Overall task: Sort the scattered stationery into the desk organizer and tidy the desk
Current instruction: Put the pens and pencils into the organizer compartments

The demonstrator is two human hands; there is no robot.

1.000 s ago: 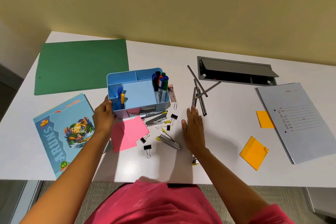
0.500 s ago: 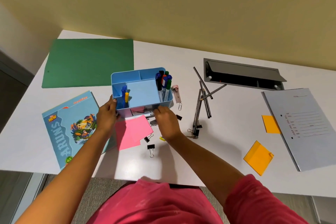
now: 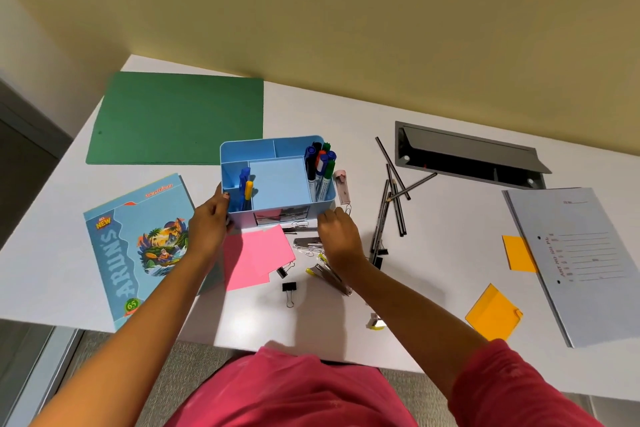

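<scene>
Right hand (image 3: 337, 236) has left the pencils (image 3: 391, 204) and come to the blue desk organizer's (image 3: 277, 184) front right corner, fingers curled down by the paper clips (image 3: 300, 226); can't tell if it holds any. Left hand (image 3: 207, 222) grips the organizer's left wall. Organizer stands on the white desk (image 3: 443, 263), just behind pink sticky notes (image 3: 256, 253).

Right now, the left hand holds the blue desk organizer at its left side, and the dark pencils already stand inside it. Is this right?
Not fully. The head view shows the left hand holding the blue desk organizer at its left side, but the dark pencils lie scattered on the white desk to the right of it, not inside.
</scene>
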